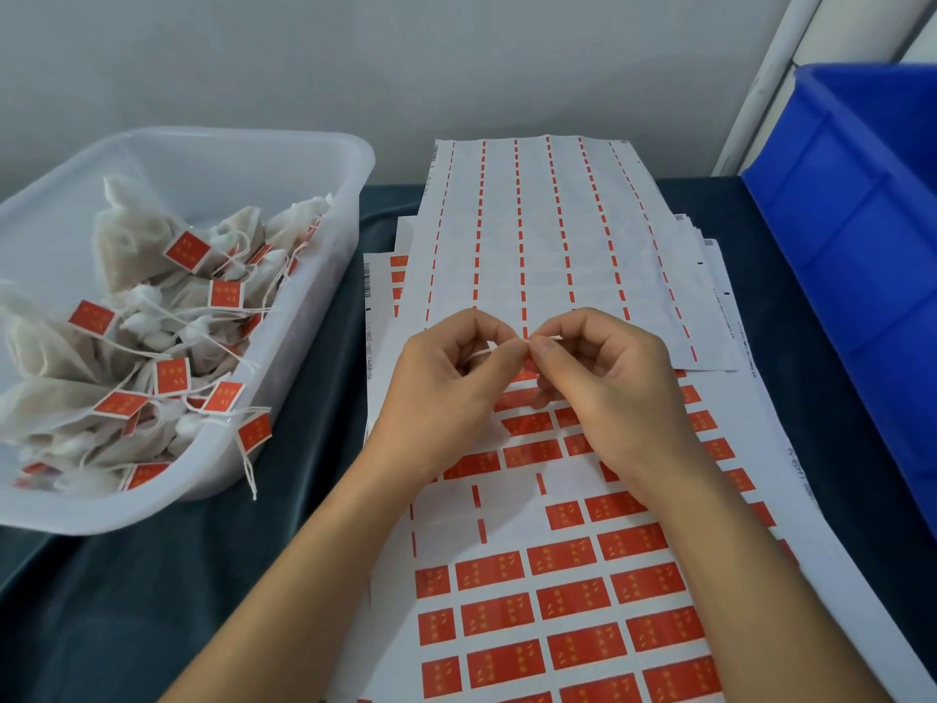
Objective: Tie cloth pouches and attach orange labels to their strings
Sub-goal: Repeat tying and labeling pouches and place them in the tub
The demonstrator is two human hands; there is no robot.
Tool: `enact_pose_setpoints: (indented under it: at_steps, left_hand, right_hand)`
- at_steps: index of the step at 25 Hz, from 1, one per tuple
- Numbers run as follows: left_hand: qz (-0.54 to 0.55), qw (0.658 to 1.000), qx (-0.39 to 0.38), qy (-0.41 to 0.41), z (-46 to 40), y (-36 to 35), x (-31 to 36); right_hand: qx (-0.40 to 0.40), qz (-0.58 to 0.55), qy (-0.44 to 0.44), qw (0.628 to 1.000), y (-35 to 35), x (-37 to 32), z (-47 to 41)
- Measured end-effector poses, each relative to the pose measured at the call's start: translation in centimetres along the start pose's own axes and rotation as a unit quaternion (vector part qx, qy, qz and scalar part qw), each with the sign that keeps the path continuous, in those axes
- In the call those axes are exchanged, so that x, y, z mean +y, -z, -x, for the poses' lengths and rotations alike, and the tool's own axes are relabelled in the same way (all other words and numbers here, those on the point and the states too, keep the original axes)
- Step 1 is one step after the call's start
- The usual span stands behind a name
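Hands (527, 347) pinching string (545, 338), above labels (563, 601)

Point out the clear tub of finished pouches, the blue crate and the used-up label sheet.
Clear tub (324, 144): head view, on its far rim.
Blue crate (852, 235): head view, on its side wall.
Used-up label sheet (537, 220): head view, on its bare middle, between the orange strips.
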State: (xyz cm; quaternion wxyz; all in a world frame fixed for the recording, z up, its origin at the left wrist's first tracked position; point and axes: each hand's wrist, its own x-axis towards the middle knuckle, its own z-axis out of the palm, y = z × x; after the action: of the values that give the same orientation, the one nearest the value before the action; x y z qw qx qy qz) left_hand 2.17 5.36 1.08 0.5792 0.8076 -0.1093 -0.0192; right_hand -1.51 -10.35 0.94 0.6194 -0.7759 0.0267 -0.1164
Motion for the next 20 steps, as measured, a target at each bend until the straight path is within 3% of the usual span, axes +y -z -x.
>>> enact_pose_setpoints:
  at_steps: [9, 15, 18, 20]
  left_hand:
    - [-0.072, 0.996, -0.034, -0.027, 0.9, 0.3, 0.0]
    - [-0.211, 0.977, -0.037, -0.009, 3.3, 2.6, 0.4]
    - [-0.208, 0.978, -0.004, -0.017, 5.1, 4.3, 1.6]
    - [-0.222, 0.971, 0.063, -0.065, 5.7, 5.4, 2.7]
  right_hand:
    - [0.009, 0.045, 0.018, 0.999, -0.3, -0.5, 0.4]
    - [0.012, 0.068, 0.053, 0.996, -0.1, -1.9, 0.5]
    - [-0.054, 0.085, 0.048, 0.994, -0.6, -3.5, 0.2]
    - [-0.096, 0.073, 0.058, 0.991, -1.6, -5.5, 0.1]
